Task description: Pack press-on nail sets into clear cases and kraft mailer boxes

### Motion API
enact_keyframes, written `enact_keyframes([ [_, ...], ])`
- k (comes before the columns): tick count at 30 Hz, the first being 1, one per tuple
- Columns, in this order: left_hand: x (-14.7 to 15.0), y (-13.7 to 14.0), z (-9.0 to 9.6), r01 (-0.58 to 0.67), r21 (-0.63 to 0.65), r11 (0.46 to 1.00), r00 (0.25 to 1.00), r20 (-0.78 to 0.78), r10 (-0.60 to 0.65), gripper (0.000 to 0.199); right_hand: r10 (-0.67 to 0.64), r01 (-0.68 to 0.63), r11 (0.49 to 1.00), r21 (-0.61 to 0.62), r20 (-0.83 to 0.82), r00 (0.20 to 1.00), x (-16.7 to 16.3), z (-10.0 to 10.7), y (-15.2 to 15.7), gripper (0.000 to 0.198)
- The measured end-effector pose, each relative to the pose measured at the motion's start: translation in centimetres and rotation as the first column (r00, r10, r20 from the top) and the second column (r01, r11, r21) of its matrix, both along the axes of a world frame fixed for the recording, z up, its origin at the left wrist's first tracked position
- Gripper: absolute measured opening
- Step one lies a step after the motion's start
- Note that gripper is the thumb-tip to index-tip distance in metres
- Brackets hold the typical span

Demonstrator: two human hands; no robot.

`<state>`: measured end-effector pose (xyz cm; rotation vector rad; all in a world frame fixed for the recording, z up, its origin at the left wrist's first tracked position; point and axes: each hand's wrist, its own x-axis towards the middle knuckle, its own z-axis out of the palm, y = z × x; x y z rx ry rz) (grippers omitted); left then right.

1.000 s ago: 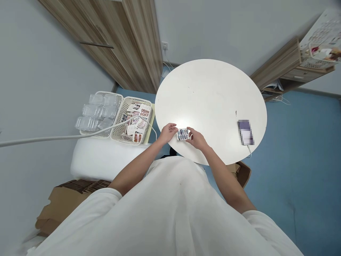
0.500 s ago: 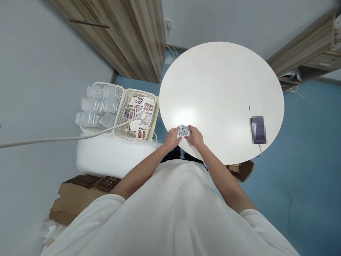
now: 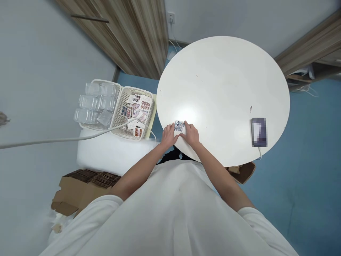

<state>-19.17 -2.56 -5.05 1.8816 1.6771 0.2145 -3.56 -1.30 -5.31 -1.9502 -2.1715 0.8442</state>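
A small card of press-on nails [image 3: 179,126], with rows of dark and silvery nails on white, is at the near left edge of the round white table [image 3: 223,81]. My left hand [image 3: 168,137] grips its left side, fingers on the edge and thumb along the bottom. On the right side, my right hand [image 3: 191,135] holds the same card between thumb and fingers. Both hands are close together at the table's rim, and the fingers cover the card's side edges.
Left of the table, one white basket [image 3: 121,110] holds several nail cards and another holds clear plastic boxes [image 3: 89,102]. A cable [image 3: 103,134] hangs across them. A pixelated dark device [image 3: 259,132] lies at the table's right. Cardboard [image 3: 77,193] is stacked at lower left.
Both hands and the nail card have shifted slightly left in view, and the right fingers have come closer over the card's right side. The camera view has moved a little.
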Motion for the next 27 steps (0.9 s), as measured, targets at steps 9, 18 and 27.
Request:
enact_keyframes([
  [9,0.5,-3.4,1.3,0.064,0.054,0.997,0.994,-0.093,-0.058,0.059,0.206,-0.196,0.972,0.129,-0.077,0.975,1.1,0.4,-3.2,0.055],
  [18,0.7,-3.3,2.0,0.071,0.022,0.997,0.982,-0.179,-0.066,0.049,0.239,-0.242,0.968,0.069,0.038,0.970,0.1,1.1,-3.0,0.059],
  [27,-3.0,-0.2,1.6,0.018,0.029,0.999,0.991,-0.136,-0.014,0.059,0.231,-0.235,0.971,0.045,0.075,0.970,-4.3,1.5,0.0,0.052],
])
